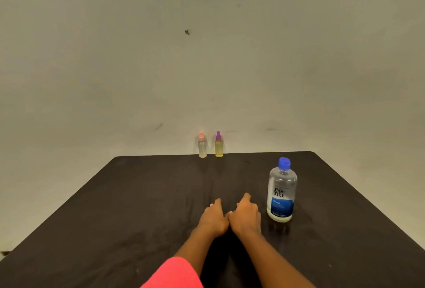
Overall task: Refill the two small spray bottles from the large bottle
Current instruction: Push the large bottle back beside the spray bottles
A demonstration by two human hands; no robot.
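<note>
Left hand point(212, 217) and right hand point(246, 215) lie slack, holding nothing; large bottle point(281, 193), right of centre, blue-capped, clear.

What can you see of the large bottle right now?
The large bottle is clear plastic with a blue cap closed on top and a label reading "re-nu" above a blue band. It stands upright on the dark table, just right of the right hand, which is not touching it. Its base looks yellowish; the fill level is unclear.
</note>
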